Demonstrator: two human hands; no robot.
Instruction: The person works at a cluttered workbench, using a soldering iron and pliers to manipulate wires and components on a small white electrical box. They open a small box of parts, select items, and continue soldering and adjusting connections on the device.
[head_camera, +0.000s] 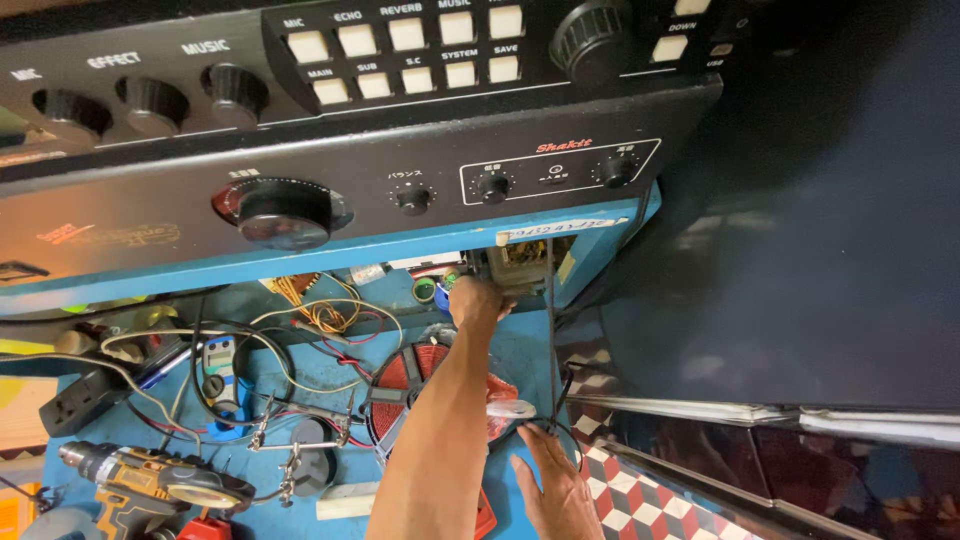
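Note:
My left hand reaches far forward under the black audio amplifier, into the gap above the blue workbench. Its back faces me and its fingers curl at a small open electronic unit; what they grip is hidden. My right hand lies flat with fingers spread at the bench's near right edge, beside a black cable that hangs down from the amplifier. A round red and black coil sits under my left forearm, and a small white object lies beside it.
A second black control unit with knobs and square buttons is stacked behind. On the bench lie tangled wires, a multimeter, a power strip, clip stands and a yellow cordless drill. A dark cabinet stands right, above checkered floor.

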